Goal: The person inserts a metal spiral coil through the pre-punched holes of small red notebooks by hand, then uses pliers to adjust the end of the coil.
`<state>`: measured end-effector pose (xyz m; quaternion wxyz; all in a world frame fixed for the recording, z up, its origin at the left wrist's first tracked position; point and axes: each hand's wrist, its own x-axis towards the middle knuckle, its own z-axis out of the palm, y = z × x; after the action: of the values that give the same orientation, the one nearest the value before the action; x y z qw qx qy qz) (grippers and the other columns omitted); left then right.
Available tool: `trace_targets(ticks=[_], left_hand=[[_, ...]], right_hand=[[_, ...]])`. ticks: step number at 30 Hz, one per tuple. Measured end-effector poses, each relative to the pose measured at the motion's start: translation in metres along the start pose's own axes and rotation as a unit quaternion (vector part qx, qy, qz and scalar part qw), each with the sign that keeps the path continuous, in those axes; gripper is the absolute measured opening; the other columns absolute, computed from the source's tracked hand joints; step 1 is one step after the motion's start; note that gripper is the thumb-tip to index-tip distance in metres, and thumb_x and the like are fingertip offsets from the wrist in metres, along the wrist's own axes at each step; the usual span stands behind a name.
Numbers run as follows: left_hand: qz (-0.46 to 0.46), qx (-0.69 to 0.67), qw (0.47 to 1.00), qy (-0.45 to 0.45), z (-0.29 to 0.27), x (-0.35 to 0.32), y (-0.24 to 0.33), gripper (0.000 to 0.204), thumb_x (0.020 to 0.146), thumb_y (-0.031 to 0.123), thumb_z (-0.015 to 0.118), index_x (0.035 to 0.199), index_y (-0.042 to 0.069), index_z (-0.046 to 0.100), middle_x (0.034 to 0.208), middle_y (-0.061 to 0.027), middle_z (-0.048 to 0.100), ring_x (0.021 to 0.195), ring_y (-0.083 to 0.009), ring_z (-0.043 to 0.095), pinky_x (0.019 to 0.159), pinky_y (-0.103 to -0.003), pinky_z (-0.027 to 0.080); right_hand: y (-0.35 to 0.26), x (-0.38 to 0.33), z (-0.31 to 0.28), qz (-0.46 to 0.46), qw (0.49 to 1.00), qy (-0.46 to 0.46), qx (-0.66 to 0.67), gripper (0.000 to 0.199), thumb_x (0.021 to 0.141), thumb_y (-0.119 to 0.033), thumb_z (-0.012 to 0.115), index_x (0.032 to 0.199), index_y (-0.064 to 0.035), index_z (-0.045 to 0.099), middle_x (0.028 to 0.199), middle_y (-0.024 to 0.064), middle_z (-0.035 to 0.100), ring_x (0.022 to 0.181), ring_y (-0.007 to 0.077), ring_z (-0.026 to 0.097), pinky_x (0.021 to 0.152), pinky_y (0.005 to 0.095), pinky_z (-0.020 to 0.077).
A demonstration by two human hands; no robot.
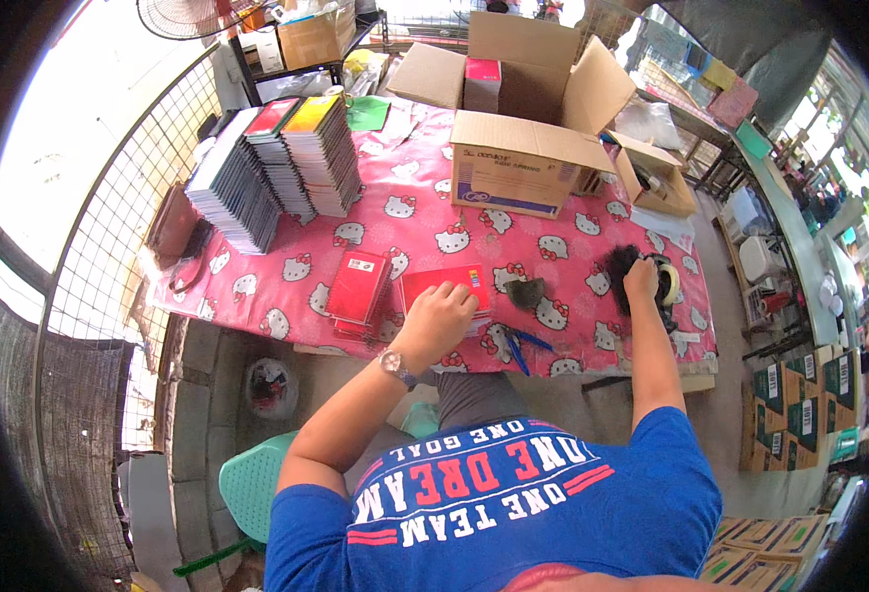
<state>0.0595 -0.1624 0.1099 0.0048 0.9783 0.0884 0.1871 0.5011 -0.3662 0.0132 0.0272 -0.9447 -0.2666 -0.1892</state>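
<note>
Presently, left hand lies flat, fingers spread, on a red booklet stack at the near edge of the pink-clothed worktop. Right hand closes on a tape dispenser; second red stack just left, cardboard box behind.

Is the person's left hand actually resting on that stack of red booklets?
Touching. The head view shows the left hand lying palm down on the red booklets, covering part of the top cover, no gap visible.
</note>
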Motion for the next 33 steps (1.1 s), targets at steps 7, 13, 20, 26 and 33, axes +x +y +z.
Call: trace_targets(ticks=[7,13,20,26,33], left_hand=[[-0.006,-0.091,0.993,-0.079,-0.033,0.014,-0.018,0.023,0.088,0.020,0.060,0.108,0.010,0.067,0.095,-0.0090,0.070,0.089,-0.0272,0.068,0.076,-0.040,0.056],[0.003,-0.113,0.986,-0.123,-0.033,0.012,-0.031,0.021,0.089,0.018,0.057,0.106,0.008,0.066,0.090,-0.0127,0.069,0.088,-0.0311,0.068,0.077,-0.043,0.055],[-0.041,-0.090,0.994,0.034,-0.026,0.029,-0.030,0.016,0.092,0.017,0.056,0.106,0.009,0.058,0.096,-0.0100,0.066,0.098,-0.0293,0.063,0.089,-0.046,0.045],[-0.044,-0.103,0.991,0.068,-0.025,0.032,-0.027,0.016,0.092,0.020,0.060,0.104,0.009,0.059,0.096,-0.0090,0.066,0.098,-0.0283,0.062,0.092,-0.044,0.042],[-0.044,-0.101,0.992,0.069,-0.020,0.032,-0.030,0.015,0.091,0.021,0.063,0.101,0.009,0.060,0.094,-0.0082,0.067,0.094,-0.0269,0.062,0.089,-0.042,0.043]], right_hand=[[-0.037,-0.003,-0.036,-0.035,0.987,0.084,0.133,0.029,0.086,-0.003,0.052,0.112,-0.0030,0.065,0.110,0.0218,0.062,0.100,0.0406,0.062,0.085,0.0468,0.0525],[-0.161,-0.076,-0.121,-0.143,0.844,-0.120,0.503,0.025,0.090,-0.015,0.065,0.113,-0.0127,0.072,0.096,0.0128,0.070,0.093,0.0292,0.065,0.078,0.0385,0.0518],[-0.204,-0.114,-0.180,-0.248,0.748,-0.121,0.603,0.028,0.086,-0.003,0.069,0.113,-0.0102,0.073,0.099,0.0062,0.066,0.088,0.0206,0.064,0.076,0.0305,0.0508],[-0.216,-0.113,-0.183,-0.280,0.751,-0.010,0.598,0.027,0.083,0.001,0.070,0.109,-0.0083,0.073,0.098,0.0068,0.065,0.090,0.0215,0.063,0.079,0.0318,0.0518],[-0.214,-0.117,-0.183,-0.283,0.723,-0.069,0.627,0.024,0.086,0.001,0.069,0.109,-0.0046,0.070,0.093,0.0036,0.064,0.085,0.0145,0.060,0.075,0.0279,0.0495]])
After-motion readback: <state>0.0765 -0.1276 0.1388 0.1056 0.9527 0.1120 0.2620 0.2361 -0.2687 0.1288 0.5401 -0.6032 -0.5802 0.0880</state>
